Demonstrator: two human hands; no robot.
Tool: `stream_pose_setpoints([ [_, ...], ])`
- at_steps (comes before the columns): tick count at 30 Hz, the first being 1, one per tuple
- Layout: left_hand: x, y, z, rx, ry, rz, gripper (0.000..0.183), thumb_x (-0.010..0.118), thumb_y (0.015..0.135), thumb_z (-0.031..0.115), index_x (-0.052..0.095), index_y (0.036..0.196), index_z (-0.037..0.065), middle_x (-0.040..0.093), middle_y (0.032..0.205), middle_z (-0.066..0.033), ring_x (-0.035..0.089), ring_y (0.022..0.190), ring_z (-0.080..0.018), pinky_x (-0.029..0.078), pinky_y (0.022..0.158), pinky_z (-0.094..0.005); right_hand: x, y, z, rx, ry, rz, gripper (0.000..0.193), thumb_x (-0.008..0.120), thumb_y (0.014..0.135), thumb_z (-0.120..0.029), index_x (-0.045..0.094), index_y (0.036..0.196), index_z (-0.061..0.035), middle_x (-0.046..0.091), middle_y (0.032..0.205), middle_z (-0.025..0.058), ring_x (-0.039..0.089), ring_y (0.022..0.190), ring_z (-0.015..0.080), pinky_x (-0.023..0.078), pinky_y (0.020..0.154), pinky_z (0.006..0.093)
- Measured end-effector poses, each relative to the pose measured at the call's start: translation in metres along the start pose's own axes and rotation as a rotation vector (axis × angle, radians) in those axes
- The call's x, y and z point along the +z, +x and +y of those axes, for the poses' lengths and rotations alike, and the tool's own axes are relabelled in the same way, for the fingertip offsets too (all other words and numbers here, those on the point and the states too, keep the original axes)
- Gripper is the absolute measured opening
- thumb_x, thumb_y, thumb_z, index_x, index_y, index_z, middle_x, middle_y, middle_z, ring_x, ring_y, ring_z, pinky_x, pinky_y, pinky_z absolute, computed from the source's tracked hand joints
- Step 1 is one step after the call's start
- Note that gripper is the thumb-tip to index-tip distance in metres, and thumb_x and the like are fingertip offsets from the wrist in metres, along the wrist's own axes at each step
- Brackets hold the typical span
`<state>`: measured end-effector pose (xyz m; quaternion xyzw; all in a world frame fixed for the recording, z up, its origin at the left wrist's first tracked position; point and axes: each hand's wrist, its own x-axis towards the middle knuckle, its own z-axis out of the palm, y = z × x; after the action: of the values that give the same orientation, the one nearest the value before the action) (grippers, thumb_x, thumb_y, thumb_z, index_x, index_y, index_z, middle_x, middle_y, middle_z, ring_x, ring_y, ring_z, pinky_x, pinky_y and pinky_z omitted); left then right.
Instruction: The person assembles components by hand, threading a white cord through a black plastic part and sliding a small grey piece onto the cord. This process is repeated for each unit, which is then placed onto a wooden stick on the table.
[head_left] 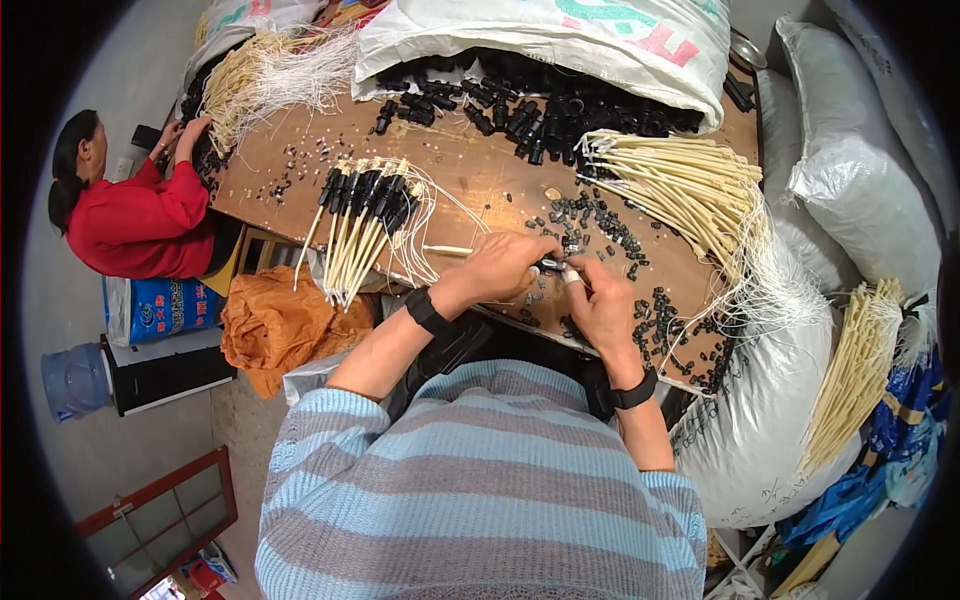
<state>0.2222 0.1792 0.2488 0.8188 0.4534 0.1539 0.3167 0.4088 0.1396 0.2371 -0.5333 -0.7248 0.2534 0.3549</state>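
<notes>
Both my hands meet at the front edge of the brown table. Between my fingertips is a small black plastic fitting, pinched by my left hand and by my right hand. A pale stick pokes out on the left side of my left hand; how it meets the fitting is hidden by the fingers. One right-hand digit wears a white wrap. Loose small black pieces lie just beyond and beside my hands. To the left rests a bundle of pale sticks with black fittings.
A white sack spills black fittings at the back. More pale sticks with white strings lie at the right. Stuffed white sacks crowd the right side. A person in red works at the far left, near an orange bag.
</notes>
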Motion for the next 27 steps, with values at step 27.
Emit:
stream_pose_setpoints([
  [27,0.019,0.021,-0.049,0.004,-0.104,0.346,0.039,0.06,0.07,-0.009,0.064,0.106,0.007,0.064,0.091,-0.0082,0.062,0.077,-0.0186,0.051,0.069,-0.0302,0.011,-0.016,0.014,0.233,0.123,-0.016,0.011,0.061,0.085,-0.009,0.067,0.092,-0.0024,0.052,0.056,0.0056,0.046,0.05,0.0096,0.038,0.05,0.0251],
])
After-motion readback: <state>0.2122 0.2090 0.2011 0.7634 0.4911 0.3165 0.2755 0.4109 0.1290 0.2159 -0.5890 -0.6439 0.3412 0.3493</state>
